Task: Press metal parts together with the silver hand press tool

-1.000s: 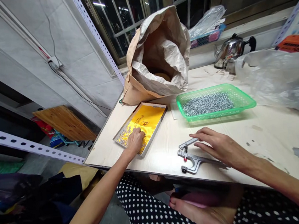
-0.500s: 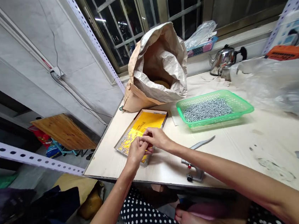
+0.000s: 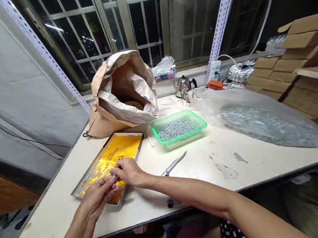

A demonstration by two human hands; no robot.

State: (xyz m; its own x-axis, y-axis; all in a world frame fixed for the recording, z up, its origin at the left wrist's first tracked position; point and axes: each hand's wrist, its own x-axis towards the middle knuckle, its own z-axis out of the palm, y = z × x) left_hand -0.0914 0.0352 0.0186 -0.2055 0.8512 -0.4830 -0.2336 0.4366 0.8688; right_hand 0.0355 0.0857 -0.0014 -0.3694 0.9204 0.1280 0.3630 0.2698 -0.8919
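My left hand (image 3: 100,191) and my right hand (image 3: 130,172) meet fingertip to fingertip over the near end of a shallow tray (image 3: 120,203). Both have their fingers pinched together; whatever is between them is too small to make out. Yellow printed paper (image 3: 126,145) lines the tray, and small silvery metal pins or screws (image 3: 93,178) lie scattered at its left end. To the right, a green plastic basket (image 3: 202,125) holds a heap of similar metal pieces (image 3: 177,128). Beyond my right wrist lies a grey blade-like tool (image 3: 175,163), partly hidden by my forearm.
Behind the tray stands a large open paper sack (image 3: 105,119). A big clear plastic bag (image 3: 261,119) covers the table's right side, near stacked cardboard boxes (image 3: 308,54). A metal kettle (image 3: 183,87) sits by the window. A small grey shard (image 3: 240,158) lies on the tabletop.
My view has swung to the right, bringing the boxes and the whole plastic bag into sight. Both hands stay pinched together over the tray.
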